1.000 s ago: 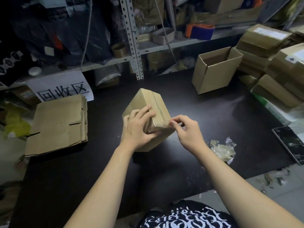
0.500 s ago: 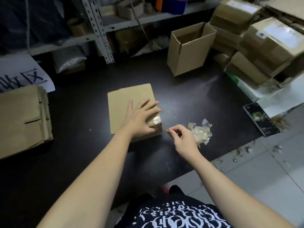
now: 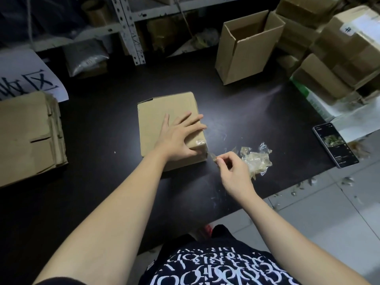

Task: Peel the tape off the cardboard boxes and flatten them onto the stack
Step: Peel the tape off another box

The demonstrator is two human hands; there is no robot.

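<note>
Dark surface (image 3: 102, 161) in a cluttered storeroom, with shelving along the far side. We see the right hand (image 3: 232, 169) with its fingers (image 3: 223, 159) curled, thumb and index pinching a clear tape strip (image 3: 212, 156) that runs to the near right corner of the cardboard box (image 3: 160, 112). The left hand (image 3: 176, 138) lies flat on the box top, fingers straight and spread. The box sits mid-surface. A wad of peeled tape (image 3: 257, 161) is just right of the right hand. The flattened stack (image 3: 26, 136) is at the left, well apart. An open box (image 3: 244, 48) is far right, and a phone (image 3: 335, 145) is at the right edge.
</note>
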